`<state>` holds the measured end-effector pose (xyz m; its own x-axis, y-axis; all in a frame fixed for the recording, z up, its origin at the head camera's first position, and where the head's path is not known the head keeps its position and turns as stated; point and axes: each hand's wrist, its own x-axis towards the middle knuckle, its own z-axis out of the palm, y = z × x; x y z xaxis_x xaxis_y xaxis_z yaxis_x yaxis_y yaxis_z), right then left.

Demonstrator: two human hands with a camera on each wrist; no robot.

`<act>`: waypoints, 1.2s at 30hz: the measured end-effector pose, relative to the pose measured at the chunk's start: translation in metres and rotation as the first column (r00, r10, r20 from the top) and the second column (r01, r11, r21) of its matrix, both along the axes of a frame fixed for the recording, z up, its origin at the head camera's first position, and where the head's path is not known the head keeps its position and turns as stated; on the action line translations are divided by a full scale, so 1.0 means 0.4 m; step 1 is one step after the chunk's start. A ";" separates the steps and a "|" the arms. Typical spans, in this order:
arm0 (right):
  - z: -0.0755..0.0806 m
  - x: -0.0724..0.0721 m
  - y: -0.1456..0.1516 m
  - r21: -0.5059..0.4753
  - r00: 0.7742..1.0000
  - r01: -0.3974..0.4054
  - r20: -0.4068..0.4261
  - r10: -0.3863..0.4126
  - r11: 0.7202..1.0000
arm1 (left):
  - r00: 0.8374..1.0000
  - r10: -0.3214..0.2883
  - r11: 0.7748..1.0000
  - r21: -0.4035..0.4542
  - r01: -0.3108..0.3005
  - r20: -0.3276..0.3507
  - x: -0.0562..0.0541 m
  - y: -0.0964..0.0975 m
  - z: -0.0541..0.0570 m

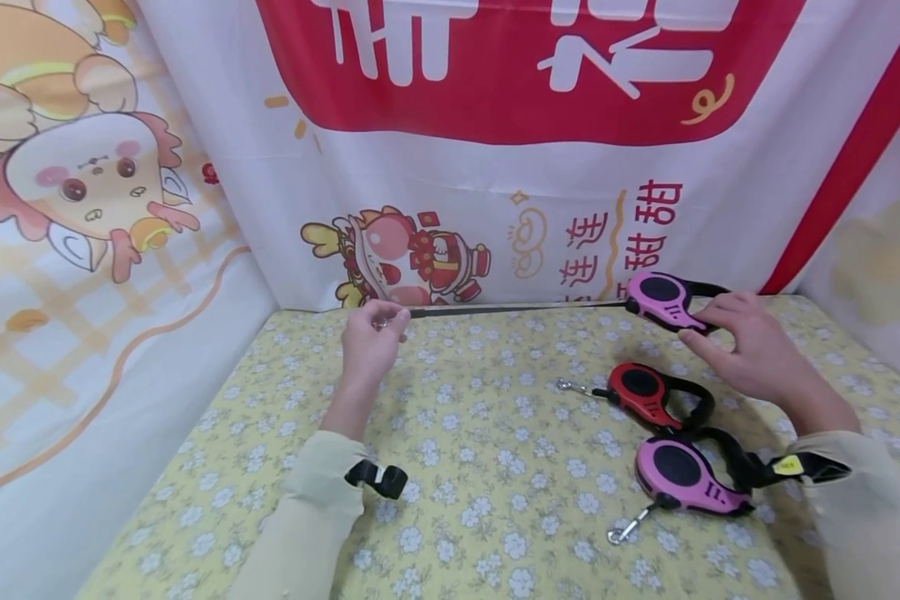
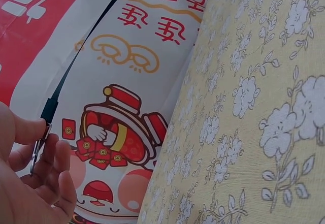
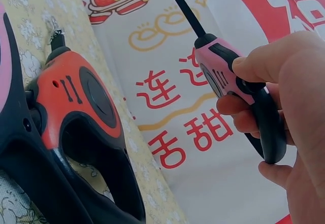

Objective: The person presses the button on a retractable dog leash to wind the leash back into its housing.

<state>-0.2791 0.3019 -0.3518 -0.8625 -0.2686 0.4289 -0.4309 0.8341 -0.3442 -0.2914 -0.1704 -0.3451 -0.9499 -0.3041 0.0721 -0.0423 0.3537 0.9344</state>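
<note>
My right hand (image 1: 750,346) grips the black handle of a pink retractable dog leash (image 1: 658,298), its thumb on the button side in the right wrist view. From that leash a black strap (image 1: 517,309) runs taut to the left. At its far end my left hand (image 1: 373,337) pinches the metal clip (image 2: 38,150) between thumb and fingers. Below the right hand, a red retractable leash (image 1: 640,392) lies on the table with its clip pointing left. A second pink leash (image 1: 678,475) lies nearer, beside the right wrist, its clip (image 1: 630,525) toward the front.
The table wears a yellow flowered cloth (image 1: 480,467). A printed white and red curtain (image 1: 435,183) hangs along the back edge, and another printed sheet (image 1: 105,250) stands at the left. Black straps circle both wrists.
</note>
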 end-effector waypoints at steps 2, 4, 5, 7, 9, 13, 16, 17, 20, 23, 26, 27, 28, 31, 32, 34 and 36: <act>0.001 0.001 -0.003 0.006 1.000 0.000 -0.001 0.000 1.000 | 1.000 -0.004 1.000 0.000 0.004 -0.003 0.000 0.003 -0.001; 0.002 0.002 -0.006 0.009 1.000 -0.002 -0.004 0.002 1.000 | 1.000 -0.010 1.000 0.001 0.010 -0.012 0.001 0.005 -0.003; 0.002 0.002 -0.007 0.012 1.000 -0.001 -0.005 0.001 1.000 | 1.000 -0.012 1.000 0.000 0.012 -0.015 0.002 0.006 -0.004; 0.002 0.003 -0.010 0.015 1.000 0.001 -0.004 -0.001 1.000 | 1.000 -0.018 1.000 0.000 0.018 -0.023 0.003 0.007 -0.006; 0.001 0.003 -0.011 0.016 1.000 0.002 -0.001 -0.002 1.000 | 0.999 -0.019 1.000 0.001 0.019 -0.030 0.004 0.008 -0.008; -0.002 0.001 -0.012 0.019 1.000 0.002 -0.001 -0.002 1.000 | 0.999 -0.021 1.000 0.000 0.021 -0.029 0.003 0.010 -0.012; -0.005 -0.001 -0.013 0.019 1.000 -0.004 -0.002 0.004 1.000 | 0.999 -0.035 0.999 -0.005 0.035 -0.018 0.001 0.013 -0.014; -0.006 -0.002 -0.014 0.019 1.000 -0.006 -0.003 0.006 1.000 | 0.999 -0.040 0.999 -0.008 0.040 -0.017 0.000 0.014 -0.015; -0.006 -0.004 -0.015 0.016 1.000 -0.014 -0.012 0.015 1.000 | 0.999 -0.052 0.999 -0.014 0.052 -0.014 -0.001 0.018 -0.016; -0.005 -0.004 -0.017 0.015 1.000 -0.015 -0.020 0.015 1.000 | 0.998 -0.056 0.998 -0.022 0.056 -0.023 -0.001 0.020 -0.016; -0.005 -0.003 -0.021 0.013 1.000 -0.006 -0.020 0.007 1.000 | 0.998 -0.059 0.998 -0.025 0.058 -0.022 0.000 0.021 -0.014; -0.005 -0.003 -0.022 0.013 1.000 -0.003 -0.019 0.004 1.000 | 0.998 -0.058 0.998 -0.025 0.057 -0.017 0.001 0.021 -0.013; -0.005 -0.003 -0.023 0.012 1.000 -0.001 -0.018 0.001 1.000 | 0.998 -0.058 0.998 -0.025 0.057 -0.014 0.002 0.021 -0.012; -0.006 -0.003 -0.026 0.010 1.000 0.004 -0.018 -0.004 1.000 | 0.998 -0.059 0.998 -0.020 0.059 -0.009 0.004 0.021 -0.010; -0.006 -0.003 -0.026 0.009 1.000 0.005 -0.018 -0.004 1.000 | 0.998 -0.059 0.998 -0.018 0.059 -0.010 0.004 0.022 -0.010; -0.007 -0.004 -0.026 0.006 1.000 0.006 -0.015 -0.006 1.000 | 0.998 -0.061 0.998 -0.020 0.061 -0.017 0.004 0.022 -0.011; -0.008 -0.004 -0.027 0.007 1.000 0.009 -0.011 -0.009 1.000 | 0.998 -0.064 0.998 -0.021 0.064 -0.021 0.003 0.022 -0.013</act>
<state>-0.2807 0.2913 -0.3549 -0.8602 -0.2638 0.4365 -0.4271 0.8404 -0.3337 -0.2901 -0.1616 -0.3502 -0.9655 -0.2410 0.0983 0.0011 0.3741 0.9274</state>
